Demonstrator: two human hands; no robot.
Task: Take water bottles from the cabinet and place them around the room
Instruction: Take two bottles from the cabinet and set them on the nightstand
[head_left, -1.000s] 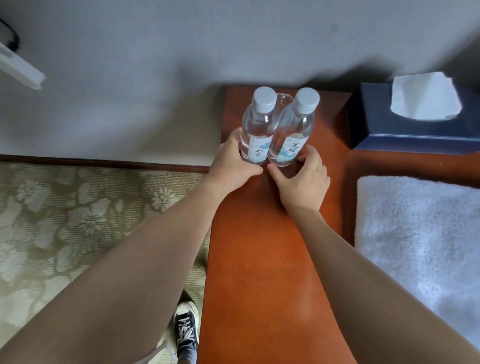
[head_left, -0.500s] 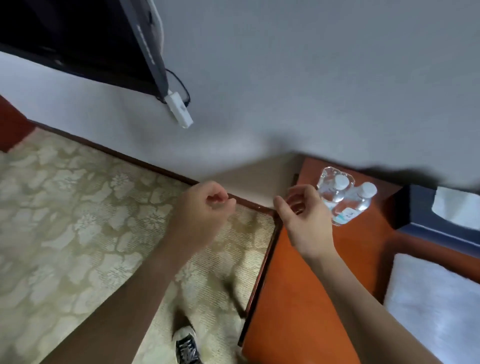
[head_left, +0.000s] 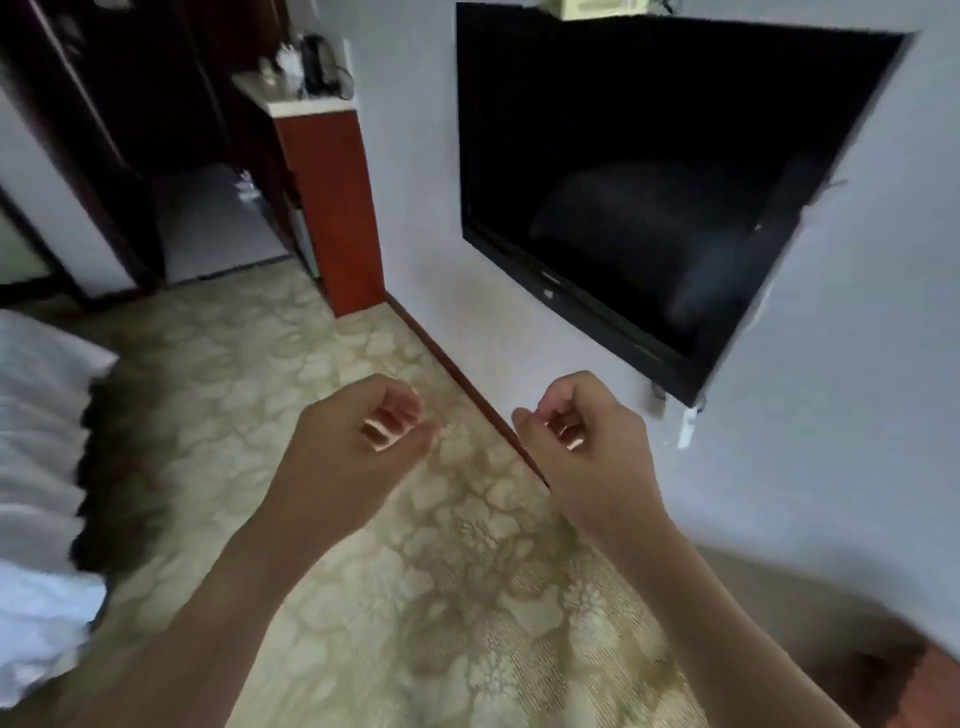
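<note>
Left hand (head_left: 358, 441): raised over the carpet, fingers loosely curled toward the palm, holding nothing.
Right hand (head_left: 587, 441): level with the left, near the wall, fingers loosely curled, also holding nothing.
Carpet (head_left: 415, 597): pale floral pattern, beneath both forearms.
Bedding (head_left: 36, 441): white, at the left edge, blurred.
Television (head_left: 649, 171): dark screen mounted on the wall at right.
Cabinet (head_left: 327, 208): reddish wood, far end of the wall; water bottles cannot be made out anywhere.
</note>
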